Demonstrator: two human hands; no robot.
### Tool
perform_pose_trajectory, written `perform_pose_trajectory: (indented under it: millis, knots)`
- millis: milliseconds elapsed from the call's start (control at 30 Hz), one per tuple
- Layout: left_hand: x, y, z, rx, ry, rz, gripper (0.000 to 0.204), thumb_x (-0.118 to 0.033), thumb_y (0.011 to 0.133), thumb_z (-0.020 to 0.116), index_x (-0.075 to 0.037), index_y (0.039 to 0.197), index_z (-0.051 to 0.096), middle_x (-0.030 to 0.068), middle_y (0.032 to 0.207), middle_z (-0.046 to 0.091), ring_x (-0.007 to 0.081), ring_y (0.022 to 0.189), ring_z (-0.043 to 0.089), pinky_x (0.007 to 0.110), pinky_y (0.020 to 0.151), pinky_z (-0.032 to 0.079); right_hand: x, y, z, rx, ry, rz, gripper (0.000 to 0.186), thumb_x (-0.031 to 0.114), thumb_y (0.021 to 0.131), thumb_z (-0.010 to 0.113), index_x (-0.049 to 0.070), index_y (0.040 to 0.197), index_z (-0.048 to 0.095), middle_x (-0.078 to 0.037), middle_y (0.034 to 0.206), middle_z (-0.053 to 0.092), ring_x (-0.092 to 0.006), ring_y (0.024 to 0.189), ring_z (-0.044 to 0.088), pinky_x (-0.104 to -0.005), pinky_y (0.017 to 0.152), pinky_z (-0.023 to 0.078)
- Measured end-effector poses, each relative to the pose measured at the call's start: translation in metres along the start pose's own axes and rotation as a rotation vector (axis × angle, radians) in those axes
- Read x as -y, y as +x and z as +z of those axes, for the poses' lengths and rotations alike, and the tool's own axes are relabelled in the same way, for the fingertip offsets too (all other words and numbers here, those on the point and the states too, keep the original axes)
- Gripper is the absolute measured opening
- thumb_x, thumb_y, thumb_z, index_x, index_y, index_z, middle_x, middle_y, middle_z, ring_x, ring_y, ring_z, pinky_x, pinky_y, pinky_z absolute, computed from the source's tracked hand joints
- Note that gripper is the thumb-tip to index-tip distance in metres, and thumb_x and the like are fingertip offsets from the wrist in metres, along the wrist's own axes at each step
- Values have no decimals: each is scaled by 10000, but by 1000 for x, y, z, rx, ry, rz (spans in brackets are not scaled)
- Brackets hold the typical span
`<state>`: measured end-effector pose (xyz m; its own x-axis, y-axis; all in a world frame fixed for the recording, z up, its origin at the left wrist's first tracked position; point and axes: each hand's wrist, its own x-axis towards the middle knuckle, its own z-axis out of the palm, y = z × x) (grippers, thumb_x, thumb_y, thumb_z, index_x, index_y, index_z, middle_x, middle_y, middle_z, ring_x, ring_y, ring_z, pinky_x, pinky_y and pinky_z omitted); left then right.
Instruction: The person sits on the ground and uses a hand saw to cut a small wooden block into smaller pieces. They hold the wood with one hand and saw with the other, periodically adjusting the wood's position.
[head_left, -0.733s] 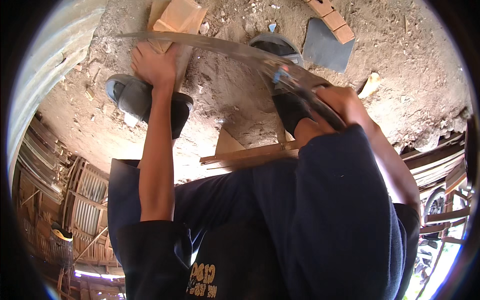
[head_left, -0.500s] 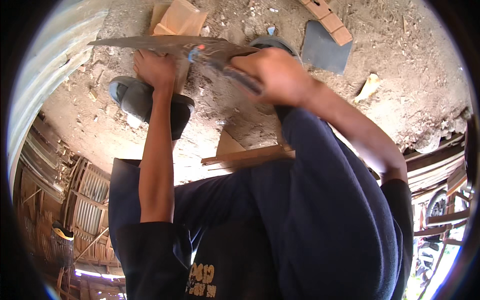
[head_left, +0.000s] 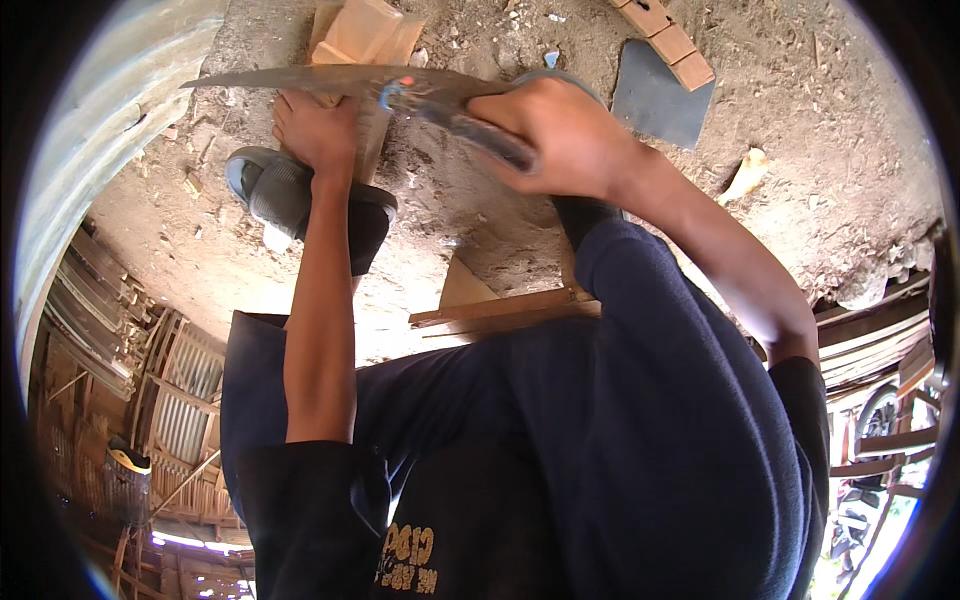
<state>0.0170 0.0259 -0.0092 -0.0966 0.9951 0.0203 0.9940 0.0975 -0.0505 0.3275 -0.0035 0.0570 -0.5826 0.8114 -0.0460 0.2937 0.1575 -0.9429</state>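
My right hand (head_left: 565, 135) grips the dark handle of a long, worn hand saw (head_left: 330, 82). Its blade lies across a pale wooden piece (head_left: 365, 35) that stands on the dirt ground. My left hand (head_left: 315, 130) presses on that wood just below the blade, fingers wrapped on it. A grey sandal on my foot (head_left: 275, 190) rests beside the wood, under my left wrist.
A flat grey metal sheet (head_left: 660, 95) and a row of bricks (head_left: 670, 35) lie at the upper right. Wooden slats (head_left: 500, 312) lie on the ground near my knees. A curved corrugated metal wall (head_left: 90, 140) runs along the left. Wood chips litter the dirt.
My right hand has pushed the saw forward and to the left, so the handle now sits nearer the wood. My left hand stays on the wood.
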Motion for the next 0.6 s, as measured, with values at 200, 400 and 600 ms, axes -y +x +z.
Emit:
perform_pose_trajectory:
  millis: [200, 400, 600]
  knots:
    - [0, 0, 5, -4, -36, 3, 841, -609, 587, 851, 7, 1080, 562, 193, 1070, 582, 406, 1081, 522, 506, 950, 381, 0, -111, -61, 33, 3, 219, 78, 55, 793, 656, 38, 777, 582, -137, 652, 552, -326, 594, 588, -395, 561, 471]
    - [3, 7, 8, 0, -12, -73, 818, -635, 599, 844, -2, 1029, 555, 208, 1064, 576, 410, 1046, 540, 520, 947, 390, -14, -108, -64, 40, 231, 333, 100, 55, 797, 646, -16, 778, 577, -126, 638, 525, -259, 529, 526, -360, 516, 390]
    - [7, 12, -2, 103, -100, -48, 892, -653, 586, 854, 43, 1047, 538, 234, 1083, 571, 428, 1070, 540, 522, 968, 406, -3, -101, -71, 56, 164, 238, 182, 144, 757, 674, 10, 742, 552, -111, 616, 493, -259, 513, 496, -362, 507, 358]
